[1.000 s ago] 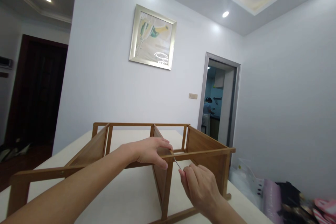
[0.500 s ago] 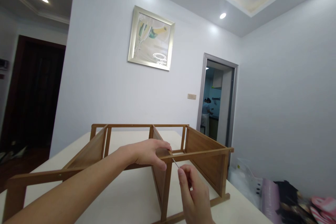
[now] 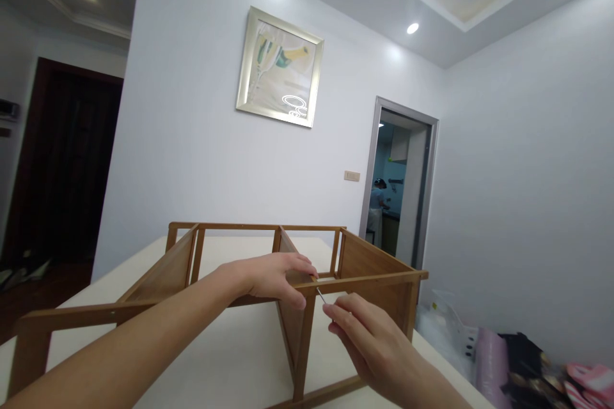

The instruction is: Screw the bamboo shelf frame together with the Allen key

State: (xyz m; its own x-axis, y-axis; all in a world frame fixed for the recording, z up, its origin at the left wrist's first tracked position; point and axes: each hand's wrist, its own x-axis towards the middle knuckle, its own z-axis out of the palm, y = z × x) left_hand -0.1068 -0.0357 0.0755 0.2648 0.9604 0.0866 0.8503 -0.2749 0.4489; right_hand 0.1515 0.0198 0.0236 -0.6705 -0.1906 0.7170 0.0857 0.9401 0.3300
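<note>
A brown wooden shelf frame (image 3: 369,281) lies on its side on a white table (image 3: 235,358). My left hand (image 3: 275,278) grips the frame's front rail where the middle divider meets it, fingers wrapped over the top. My right hand (image 3: 369,339) is closed in a pinch on a thin metal tool (image 3: 320,295). The tool's tip points into the joint just below my left fingers.
A framed picture (image 3: 279,68) hangs on the white wall behind. At the right an open doorway (image 3: 400,185) shows a person standing in a far room. Bags and pink items (image 3: 518,358) lie heaped at the lower right. A dark doorway (image 3: 57,160) is at the left.
My right hand has turned at the wrist about the tool while its tip stays at the joint. My left hand keeps its grip on the rail.
</note>
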